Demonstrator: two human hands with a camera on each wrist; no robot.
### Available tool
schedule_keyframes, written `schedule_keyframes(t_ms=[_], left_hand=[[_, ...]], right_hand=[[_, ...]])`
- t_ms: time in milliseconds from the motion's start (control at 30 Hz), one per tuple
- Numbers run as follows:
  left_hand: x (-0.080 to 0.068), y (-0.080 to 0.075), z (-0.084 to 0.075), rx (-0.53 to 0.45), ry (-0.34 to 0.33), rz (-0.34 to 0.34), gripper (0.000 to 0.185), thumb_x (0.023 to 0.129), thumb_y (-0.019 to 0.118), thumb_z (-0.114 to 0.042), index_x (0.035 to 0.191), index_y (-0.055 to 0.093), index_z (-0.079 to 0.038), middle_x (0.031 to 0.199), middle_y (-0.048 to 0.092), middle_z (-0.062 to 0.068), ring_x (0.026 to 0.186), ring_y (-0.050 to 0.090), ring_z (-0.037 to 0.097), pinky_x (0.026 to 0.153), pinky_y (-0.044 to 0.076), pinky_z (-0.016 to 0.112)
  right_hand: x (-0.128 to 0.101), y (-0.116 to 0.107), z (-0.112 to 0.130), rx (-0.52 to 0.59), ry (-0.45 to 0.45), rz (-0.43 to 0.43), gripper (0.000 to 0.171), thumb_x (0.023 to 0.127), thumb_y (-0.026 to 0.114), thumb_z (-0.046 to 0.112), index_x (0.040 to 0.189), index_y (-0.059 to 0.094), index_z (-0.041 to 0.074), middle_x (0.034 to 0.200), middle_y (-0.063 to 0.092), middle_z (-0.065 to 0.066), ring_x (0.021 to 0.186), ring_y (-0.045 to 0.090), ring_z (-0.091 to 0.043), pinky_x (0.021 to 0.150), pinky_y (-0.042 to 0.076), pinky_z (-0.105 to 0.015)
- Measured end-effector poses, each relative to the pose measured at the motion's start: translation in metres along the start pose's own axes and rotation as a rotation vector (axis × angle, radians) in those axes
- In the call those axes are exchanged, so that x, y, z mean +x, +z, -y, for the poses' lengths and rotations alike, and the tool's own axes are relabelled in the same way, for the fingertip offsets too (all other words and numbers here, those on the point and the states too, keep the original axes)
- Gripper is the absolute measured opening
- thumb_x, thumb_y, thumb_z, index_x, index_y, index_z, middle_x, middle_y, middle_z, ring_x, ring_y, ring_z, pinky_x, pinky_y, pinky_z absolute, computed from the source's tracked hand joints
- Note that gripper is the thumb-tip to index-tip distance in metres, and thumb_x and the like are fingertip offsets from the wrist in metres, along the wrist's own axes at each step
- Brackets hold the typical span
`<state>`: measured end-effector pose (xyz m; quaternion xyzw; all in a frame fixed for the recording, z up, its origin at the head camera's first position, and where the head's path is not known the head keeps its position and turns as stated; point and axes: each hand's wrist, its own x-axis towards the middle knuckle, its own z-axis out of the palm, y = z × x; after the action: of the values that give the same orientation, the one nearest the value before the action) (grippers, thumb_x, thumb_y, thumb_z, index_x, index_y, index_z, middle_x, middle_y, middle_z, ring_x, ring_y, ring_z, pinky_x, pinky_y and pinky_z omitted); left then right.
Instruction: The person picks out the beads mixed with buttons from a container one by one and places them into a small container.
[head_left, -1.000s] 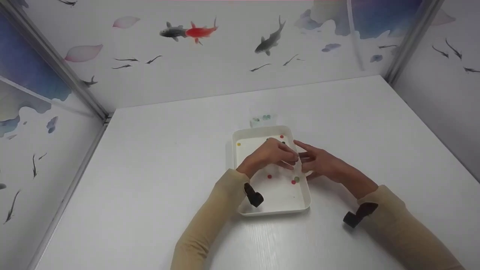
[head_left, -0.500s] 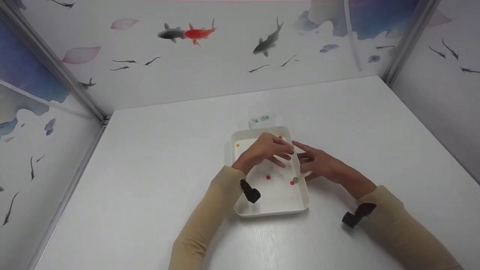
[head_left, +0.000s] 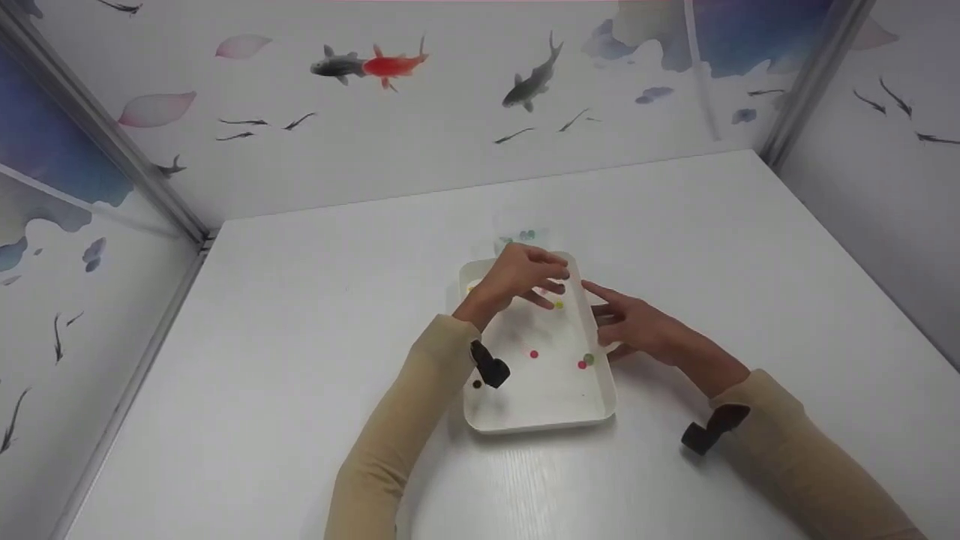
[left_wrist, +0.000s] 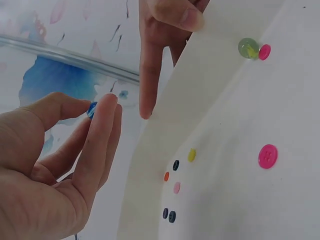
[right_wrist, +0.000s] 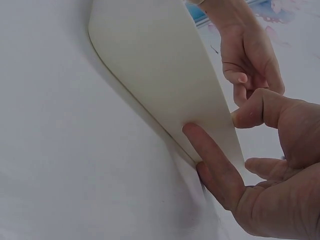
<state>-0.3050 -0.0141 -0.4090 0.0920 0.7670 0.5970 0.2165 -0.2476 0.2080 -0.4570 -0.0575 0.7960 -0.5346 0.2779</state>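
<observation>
My left hand (head_left: 517,274) is over the far end of a white tray (head_left: 540,420). In the left wrist view it pinches a small blue marble (left_wrist: 91,110) between thumb and finger; most of the marble is covered. At the tray's right side my right hand (head_left: 637,326) grips the wall, with fingers on the outer face and others at the rim, as the right wrist view shows. Inside the tray lie a green marble (left_wrist: 248,48), a pink button (left_wrist: 268,156) and another pink button (left_wrist: 265,52) beside the marble. Several small buttons gather at one end, including a yellow one (left_wrist: 192,155).
Just beyond the tray's far end stands a small clear container (head_left: 529,235) with greenish marbles, partly behind my left hand. A dark button (head_left: 477,384) lies near the tray's left wall. Printed panels (head_left: 420,142) enclose the white table (head_left: 262,337) at the back and sides.
My left hand has risen from near the tray's right wall and shifted toward its far end. A yellow and a dark button have come into view. My right hand stays at the wall.
</observation>
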Motion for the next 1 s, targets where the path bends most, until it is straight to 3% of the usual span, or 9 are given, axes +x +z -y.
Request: schedule_keyframes(t_ms=[400,700,1000], left_hand=[[0.006,-0.016,-0.003,-0.050,0.024,-0.121,0.023,0.093,0.070,-0.016,0.110,0.074,-0.001,0.114,0.073,0.018,0.096,0.076,0.028,0.062,0.063,0.031],[0.014,-0.029,-0.001,-0.082,0.020,-0.217,0.031,0.094,0.069,-0.017,0.119,0.070,0.001,0.113,0.073,0.014,0.088,0.076,0.020,0.065,0.064,0.032],[0.021,-0.036,0.000,-0.147,0.053,-0.337,0.025,0.093,0.069,-0.016,0.112,0.073,0.000,0.113,0.074,0.016,0.079,0.076,0.017,0.065,0.063,0.030]], right_hand=[[0.001,0.000,0.001,-0.019,0.012,-0.014,0.093,0.085,0.064,0.008,0.160,0.017,0.037,0.159,0.040,-0.014,0.135,0.053,-0.033,0.090,0.060,-0.040],[0.001,0.000,0.000,-0.012,0.020,-0.018,0.091,0.087,0.061,0.007,0.160,0.018,0.038,0.159,0.040,-0.014,0.135,0.053,-0.032,0.089,0.060,-0.039],[0.002,0.001,-0.001,-0.016,0.021,-0.026,0.093,0.085,0.060,0.006,0.161,0.017,0.037,0.160,0.038,-0.015,0.136,0.051,-0.033,0.089,0.061,-0.039]])
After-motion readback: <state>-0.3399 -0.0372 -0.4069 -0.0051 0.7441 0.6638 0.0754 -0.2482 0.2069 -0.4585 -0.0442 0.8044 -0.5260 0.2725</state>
